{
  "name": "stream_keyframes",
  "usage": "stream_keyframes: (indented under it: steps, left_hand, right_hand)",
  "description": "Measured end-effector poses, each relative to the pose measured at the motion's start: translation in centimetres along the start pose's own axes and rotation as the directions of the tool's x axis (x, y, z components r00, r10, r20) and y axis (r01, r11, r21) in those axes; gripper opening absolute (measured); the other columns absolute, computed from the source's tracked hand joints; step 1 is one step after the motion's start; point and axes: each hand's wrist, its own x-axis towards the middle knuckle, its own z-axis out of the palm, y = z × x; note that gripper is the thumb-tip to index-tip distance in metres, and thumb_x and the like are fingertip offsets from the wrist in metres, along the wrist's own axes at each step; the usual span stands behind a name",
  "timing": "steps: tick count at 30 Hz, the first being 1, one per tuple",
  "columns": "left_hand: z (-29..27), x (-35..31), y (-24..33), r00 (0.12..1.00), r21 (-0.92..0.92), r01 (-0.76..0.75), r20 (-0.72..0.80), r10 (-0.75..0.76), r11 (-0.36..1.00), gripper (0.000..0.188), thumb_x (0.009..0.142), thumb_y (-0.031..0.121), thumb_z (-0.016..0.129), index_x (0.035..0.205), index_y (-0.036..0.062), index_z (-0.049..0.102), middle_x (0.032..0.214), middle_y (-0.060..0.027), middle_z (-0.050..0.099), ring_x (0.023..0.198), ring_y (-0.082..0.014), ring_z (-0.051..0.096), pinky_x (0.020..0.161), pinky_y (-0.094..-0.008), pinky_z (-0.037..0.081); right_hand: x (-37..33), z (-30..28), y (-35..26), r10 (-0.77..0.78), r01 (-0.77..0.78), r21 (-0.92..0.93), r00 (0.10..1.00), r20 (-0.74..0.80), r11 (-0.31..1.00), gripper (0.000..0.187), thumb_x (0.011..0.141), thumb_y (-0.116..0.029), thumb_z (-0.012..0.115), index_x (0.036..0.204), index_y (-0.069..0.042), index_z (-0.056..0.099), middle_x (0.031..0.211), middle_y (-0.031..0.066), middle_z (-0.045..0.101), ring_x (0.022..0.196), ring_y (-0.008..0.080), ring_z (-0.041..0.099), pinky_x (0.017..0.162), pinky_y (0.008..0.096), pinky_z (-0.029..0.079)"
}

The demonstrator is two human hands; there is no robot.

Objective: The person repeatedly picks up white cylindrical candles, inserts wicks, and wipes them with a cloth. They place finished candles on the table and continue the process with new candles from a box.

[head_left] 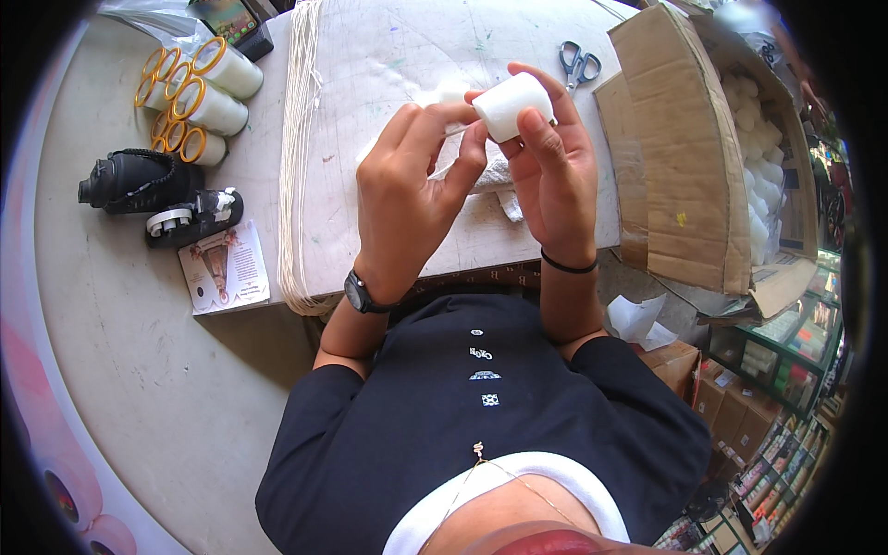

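Observation:
A short white cylindrical candle point(514, 107) is tilted in my right hand point(561, 176), its thumb on the near side and its fingers behind. My left hand point(412, 176) is at the candle's left end, thumb and forefinger pinched close together there. Whatever lies between those fingertips is too small to make out. Under my hands, partly hidden by them, a crumpled white cloth point(495, 174) lies on the pale work table point(370, 55).
A bundle of long white cords point(298, 157) runs down the table's left side. Farther left are jars with orange rims point(211, 104), a black bottle point(139, 180) and a tape dispenser point(194, 217). Scissors point(579, 67) lie at the back right, beside a cardboard box point(680, 148) of white pieces.

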Motion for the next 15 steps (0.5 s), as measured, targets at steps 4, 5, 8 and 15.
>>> stream_keyframes:
  steps: [4,5,8,15]
  left_hand:
    - [0.2,-0.5,-0.1,0.987,-0.147,0.157,0.003,-0.159,0.977,0.018,0.087,0.007,0.064,0.102,0.0014,0.057,0.077,-0.0062,0.053,0.058,-0.0099,0.05,0.048,-0.0259,0.041]
    - [0.2,-0.6,-0.3,0.983,-0.165,0.182,0.01,-0.183,0.969,0.017,0.087,0.006,0.063,0.102,0.0006,0.055,0.078,-0.0066,0.054,0.059,-0.0096,0.051,0.049,-0.0254,0.042]
    - [0.9,-0.3,-0.9,0.992,-0.18,0.126,0.021,-0.124,0.976,0.014,0.089,0.003,0.063,0.099,-0.0001,0.054,0.085,-0.0086,0.056,0.067,-0.012,0.058,0.058,-0.0262,0.049]
    - [2.3,0.1,-1.5,0.984,-0.374,0.163,-0.006,-0.178,0.913,0.019,0.096,0.011,0.063,0.108,-0.002,0.057,0.089,-0.0059,0.063,0.072,-0.0076,0.061,0.063,-0.0202,0.05]
  right_hand:
    - [0.4,-0.2,-0.1,-0.029,0.032,0.036,0.997,-0.072,0.999,0.055,0.097,-0.026,0.062,0.139,0.002,0.04,0.12,0.0265,0.06,0.113,0.0269,0.061,0.101,0.0373,0.046]
    - [0.5,-0.2,-0.1,-0.032,0.035,0.041,0.997,-0.073,0.999,0.055,0.097,-0.026,0.062,0.139,0.001,0.04,0.12,0.0267,0.06,0.113,0.0266,0.061,0.102,0.0372,0.046]
    - [0.6,0.0,0.0,-0.022,0.023,0.026,0.999,-0.047,0.999,0.056,0.096,-0.025,0.064,0.14,0.0,0.039,0.12,0.0272,0.06,0.112,0.0257,0.061,0.102,0.0369,0.045]
    - [0.8,-0.3,-0.6,-0.066,0.064,-0.029,0.994,-0.093,0.998,0.055,0.093,-0.019,0.068,0.138,-0.001,0.041,0.119,0.0227,0.064,0.113,0.0228,0.061,0.1,0.0348,0.046]
